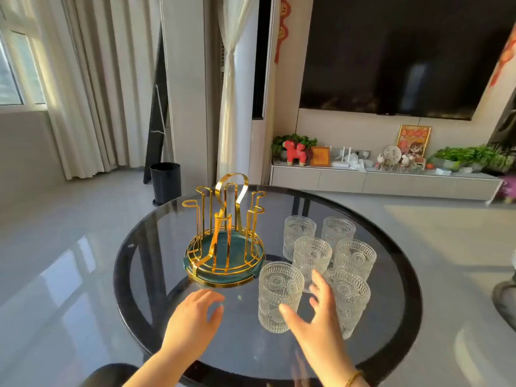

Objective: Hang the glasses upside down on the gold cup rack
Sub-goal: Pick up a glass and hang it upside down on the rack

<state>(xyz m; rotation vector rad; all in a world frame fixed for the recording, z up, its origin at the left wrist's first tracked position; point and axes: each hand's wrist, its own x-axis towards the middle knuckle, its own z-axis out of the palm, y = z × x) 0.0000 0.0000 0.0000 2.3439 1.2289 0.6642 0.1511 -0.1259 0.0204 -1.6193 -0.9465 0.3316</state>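
1. Head view, far left: the gold cup rack (223,233) stands upright on its green tray base (252,270) on the round glass table (391,317). All of its pegs are bare, so no glass is hung yet.
2. Left hand (192,317): palm down near the table just in front of the rack base, fingers loosely spread, holding nothing.
3. Nearest embossed glass (280,296): upright, mouth up, just right of the rack base.
4. Right hand (312,319): open, thumb (290,312) at the near wall of that glass, fingers (319,286) curving round its right side. Not yet closed on it; actual contact cannot be judged.
5. Five more embossed glasses (354,258) cluster behind and to the right, all upright, standing close together.
6. Judgement: step in hand is the first pickup. Grip low on the wall, lift clear of its neighbours before inverting, then lower the mouth over a near peg; the left hand can steady the rack.
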